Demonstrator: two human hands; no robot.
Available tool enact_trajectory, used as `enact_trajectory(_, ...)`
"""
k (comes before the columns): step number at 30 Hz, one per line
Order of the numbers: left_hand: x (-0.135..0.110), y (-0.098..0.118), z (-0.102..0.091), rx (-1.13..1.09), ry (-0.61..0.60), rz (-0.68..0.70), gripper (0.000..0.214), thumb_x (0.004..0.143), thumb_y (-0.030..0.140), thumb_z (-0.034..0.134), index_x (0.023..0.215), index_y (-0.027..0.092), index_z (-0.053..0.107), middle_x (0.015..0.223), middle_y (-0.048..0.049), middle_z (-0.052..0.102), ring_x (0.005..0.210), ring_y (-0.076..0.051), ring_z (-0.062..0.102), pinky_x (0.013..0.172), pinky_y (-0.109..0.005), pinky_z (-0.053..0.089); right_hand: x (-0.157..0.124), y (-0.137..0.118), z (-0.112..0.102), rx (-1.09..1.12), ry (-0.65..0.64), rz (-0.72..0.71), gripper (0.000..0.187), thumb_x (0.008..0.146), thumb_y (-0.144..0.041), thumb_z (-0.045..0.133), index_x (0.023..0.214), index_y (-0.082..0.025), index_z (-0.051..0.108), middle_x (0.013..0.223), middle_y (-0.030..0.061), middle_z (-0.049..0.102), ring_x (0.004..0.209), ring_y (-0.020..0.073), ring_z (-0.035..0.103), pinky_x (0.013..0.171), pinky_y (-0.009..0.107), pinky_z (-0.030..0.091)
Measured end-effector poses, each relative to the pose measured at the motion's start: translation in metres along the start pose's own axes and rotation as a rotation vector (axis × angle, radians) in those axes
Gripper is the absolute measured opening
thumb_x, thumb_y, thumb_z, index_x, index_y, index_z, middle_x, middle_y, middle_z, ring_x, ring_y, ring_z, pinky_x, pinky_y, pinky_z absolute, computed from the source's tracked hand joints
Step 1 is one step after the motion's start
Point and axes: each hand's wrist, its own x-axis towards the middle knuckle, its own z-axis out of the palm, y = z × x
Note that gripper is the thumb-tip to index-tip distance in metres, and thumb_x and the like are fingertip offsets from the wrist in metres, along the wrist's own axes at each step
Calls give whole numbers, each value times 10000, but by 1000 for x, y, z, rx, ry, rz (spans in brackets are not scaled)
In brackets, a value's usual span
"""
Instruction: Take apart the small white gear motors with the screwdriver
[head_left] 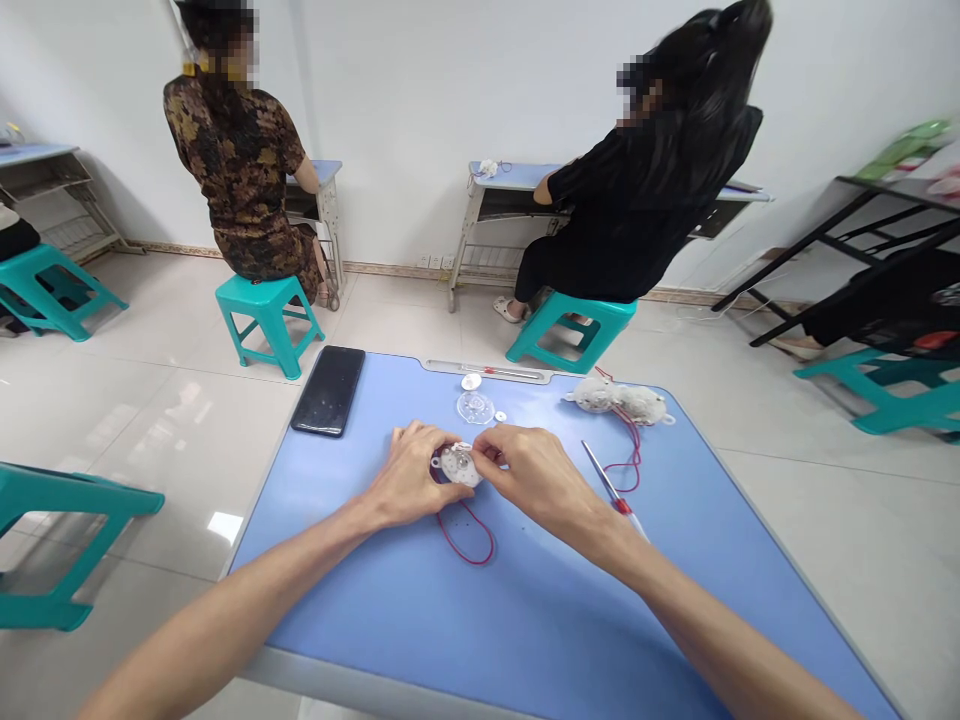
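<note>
My left hand (420, 465) grips a small round white and clear plastic case (459, 466) by its edge, thumb below and fingers above. A small ring tab sticks out on its left side, and a red cord loop (472, 555) hangs from it onto the blue desk. My right hand (517, 465) pinches at the case's upper right edge with thumb and forefinger; whatever is between those fingertips is too small to make out. Just beyond lie a clear round disc (475, 407), a small white round cap (471, 382) and a tiny white disc (500, 416).
A black phone (328, 391) lies at the desk's (390, 620) far left. On the right are a pen-like tool (607, 478) with a red band and two whitish round pieces (619, 400) with red cords. Two people sit on green stools (270, 315) at desks by the wall.
</note>
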Motion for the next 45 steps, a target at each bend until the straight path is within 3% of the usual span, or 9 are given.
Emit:
enact_trajectory(20, 1, 2, 1, 5, -10, -2, 411, 686, 309, 811, 1053, 240, 638, 1050, -2, 694, 1053, -242, 562, 922, -406, 377, -10, 6, 10, 38, 101, -12, 192, 910, -198, 495, 843, -177, 673, 857, 80, 747, 762, 213, 698, 712, 319, 493)
enact_trajectory(30, 1, 1, 0, 3, -13, 8, 441, 663, 306, 839, 1049, 225, 640, 1037, -3, 686, 1039, -238, 556, 911, -398, 371, -5, 13, 7, 361, 96, 70, 174, 852, -275, 531, 778, -207, 674, 784, 33, 746, 723, 191, 701, 688, 308, 526)
enact_trajectory(35, 1, 2, -1, 4, -14, 13, 452, 663, 288, 846, 1062, 224, 644, 1044, -5, 681, 1048, -237, 554, 925, -399, 368, 2, 35, -5, 494, 174, 197, 202, 811, -374, 595, 766, -208, 701, 743, 26, 737, 697, 195, 694, 660, 306, 530)
enact_trajectory(40, 2, 2, -1, 10, -18, 4, 472, 662, 281, 853, 1079, 221, 639, 1083, -13, 683, 1070, -243, 551, 940, -408, 365, 10, 64, -5, 348, 285, 210, 193, 818, -359, 595, 767, -211, 708, 784, 38, 748, 752, 218, 704, 711, 340, 527)
enact_trajectory(45, 2, 2, 0, 14, -17, -1, 472, 680, 278, 840, 1103, 235, 637, 1070, -18, 686, 1055, -247, 558, 931, -409, 370, 14, 75, 11, 136, 241, 111, 181, 856, -283, 549, 822, -206, 709, 867, 61, 746, 765, 215, 681, 696, 332, 504)
